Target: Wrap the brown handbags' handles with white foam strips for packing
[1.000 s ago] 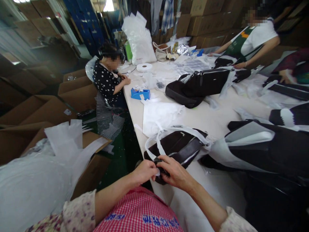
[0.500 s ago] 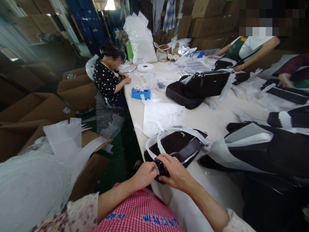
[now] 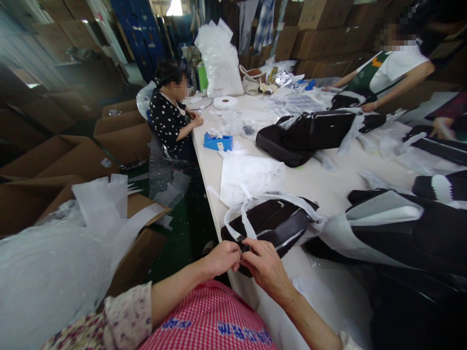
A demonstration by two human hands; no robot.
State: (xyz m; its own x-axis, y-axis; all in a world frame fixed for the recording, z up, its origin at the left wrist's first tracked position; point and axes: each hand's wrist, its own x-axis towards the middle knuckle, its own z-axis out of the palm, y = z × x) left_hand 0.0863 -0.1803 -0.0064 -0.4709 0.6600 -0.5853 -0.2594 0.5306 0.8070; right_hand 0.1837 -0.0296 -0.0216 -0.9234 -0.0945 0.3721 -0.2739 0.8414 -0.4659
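The left hand (image 3: 222, 258) has its fingers (image 3: 233, 250) curled and pressed together, while the right hand (image 3: 265, 267) has its fingers (image 3: 253, 246) bent, their tips close to the left ones at the near end of a black bag (image 3: 270, 221); whether the right fingers pinch anything, I cannot tell. The bag lies on the pale surface (image 3: 321, 180), its long axis running slantwise from that near end, by the hands, away to the right. White-wrapped handles (image 3: 248, 226) loop over its far side and near end. Its near end sits at the left edge of the surface, with green floor (image 3: 186, 228) beyond. White sheets (image 3: 250, 172) lie just past the bag, leaving little room that way; a bare stretch of surface opens beyond its right part, toward another black bag (image 3: 317, 133). To the right, dark bags with white wrapping (image 3: 430, 226) crowd the near side. Farther along the left edge are a blue tape dispenser (image 3: 219, 142), a white roll (image 3: 225, 102) and a seated person in dotted clothing (image 3: 168, 119).
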